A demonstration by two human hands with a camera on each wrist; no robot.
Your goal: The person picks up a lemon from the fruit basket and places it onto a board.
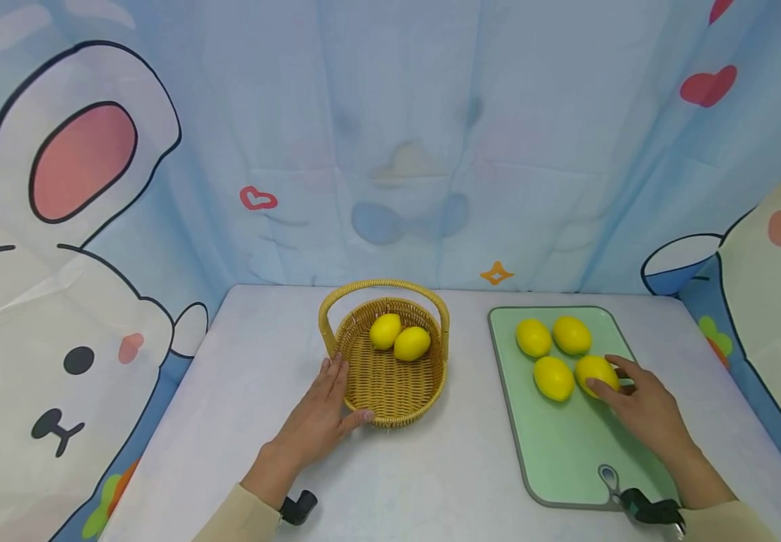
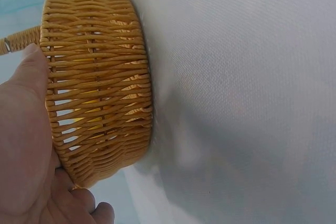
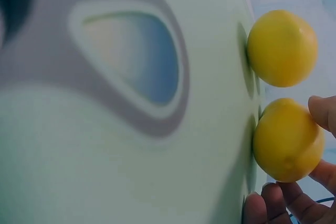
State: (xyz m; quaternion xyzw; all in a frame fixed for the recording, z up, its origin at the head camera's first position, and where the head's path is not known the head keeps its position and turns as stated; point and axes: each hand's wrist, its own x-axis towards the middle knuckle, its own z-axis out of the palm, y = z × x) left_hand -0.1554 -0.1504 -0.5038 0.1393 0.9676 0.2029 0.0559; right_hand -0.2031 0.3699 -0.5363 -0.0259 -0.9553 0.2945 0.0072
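Observation:
A round wicker basket [image 1: 393, 391] with an upright arched handle stands left of centre, with two lemons [image 1: 412, 344] inside. My left hand [image 1: 315, 418] rests against its near-left side, thumb at the front rim and fingers stretched along the wall; the left wrist view shows the basket's woven side [image 2: 100, 87] close up. On the right lies a light green cutting board [image 1: 587, 459]. My right hand [image 1: 651, 414] holds the nearer right lemon [image 1: 596, 375] on it between thumb and fingers, and the right wrist view shows the thumb on that lemon [image 3: 287, 140].
Three other lemons [image 1: 553, 379] sit close beside the held one on the board. The board has a grey-edged hanging hole [image 1: 608, 476] near its front right. White cloth [image 1: 451, 467] covers the table, and a printed blue curtain [image 1: 404, 113] hangs behind and at the sides.

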